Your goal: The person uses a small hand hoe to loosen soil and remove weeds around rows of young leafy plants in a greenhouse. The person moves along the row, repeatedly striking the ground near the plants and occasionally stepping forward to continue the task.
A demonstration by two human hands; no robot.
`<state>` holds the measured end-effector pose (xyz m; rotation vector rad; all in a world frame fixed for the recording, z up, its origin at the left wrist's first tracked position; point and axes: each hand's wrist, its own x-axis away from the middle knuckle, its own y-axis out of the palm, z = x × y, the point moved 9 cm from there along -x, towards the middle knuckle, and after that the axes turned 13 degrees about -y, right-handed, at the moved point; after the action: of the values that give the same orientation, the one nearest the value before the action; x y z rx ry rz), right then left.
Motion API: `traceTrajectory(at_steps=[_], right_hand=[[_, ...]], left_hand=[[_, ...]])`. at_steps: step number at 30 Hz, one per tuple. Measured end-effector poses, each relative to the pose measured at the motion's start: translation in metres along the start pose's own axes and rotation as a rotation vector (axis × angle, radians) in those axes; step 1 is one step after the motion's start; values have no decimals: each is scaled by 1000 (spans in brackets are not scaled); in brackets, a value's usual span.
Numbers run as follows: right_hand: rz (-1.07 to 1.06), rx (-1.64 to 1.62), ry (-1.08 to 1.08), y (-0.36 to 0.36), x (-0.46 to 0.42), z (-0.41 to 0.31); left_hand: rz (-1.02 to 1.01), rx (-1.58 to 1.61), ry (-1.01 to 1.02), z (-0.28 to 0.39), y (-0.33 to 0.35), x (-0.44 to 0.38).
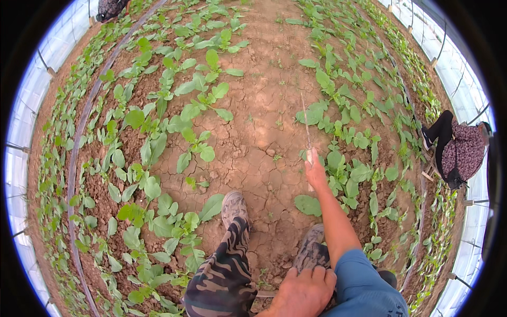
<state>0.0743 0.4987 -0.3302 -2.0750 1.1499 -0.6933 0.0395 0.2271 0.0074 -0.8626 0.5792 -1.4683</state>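
Observation:
My right hand (315, 170) is closed around the pale handle of a thin, rusty hand tool (306, 119), whose narrow shaft points away from me over the soil. Leaves of the right-hand row of green seedlings (352, 174) lie close to it. The tip lies beside a broad leaf; whether it touches the ground I cannot tell. My left hand (303, 291) rests near my right knee, fingers curled downward, with no object visible in it. What lies beneath its palm is hidden.
Cracked bare soil (257, 158) runs between leafy rows (158, 218). Drip hoses (75, 146) lie along the beds. My shoes (234, 206) are on the path. One person (461, 152) sits at the right edge, another (111, 8) is at the top left. Plastic sheeting (29, 115) borders the beds.

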Motion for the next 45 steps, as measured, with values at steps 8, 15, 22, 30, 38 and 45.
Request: traceTrajectory(at_steps=[8, 15, 22, 30, 38, 45], right_hand=[[-85, -49, 77, -24, 65, 21], [-24, 80, 4, -38, 163, 12], [167, -85, -34, -30, 143, 5], [56, 183, -52, -18, 6, -15], [-40, 7, 46, -15, 19, -11], [-54, 63, -7, -49, 147, -6]], left_hand=[[34, -32, 20, -5, 12, -2], [49, -99, 9, -15, 13, 7], [-25, -9, 64, -6, 19, 16], [94, -42, 14, -4, 13, 12], [-42, -50, 13, -11, 8, 6], [70, -87, 0, -15, 5, 11]])
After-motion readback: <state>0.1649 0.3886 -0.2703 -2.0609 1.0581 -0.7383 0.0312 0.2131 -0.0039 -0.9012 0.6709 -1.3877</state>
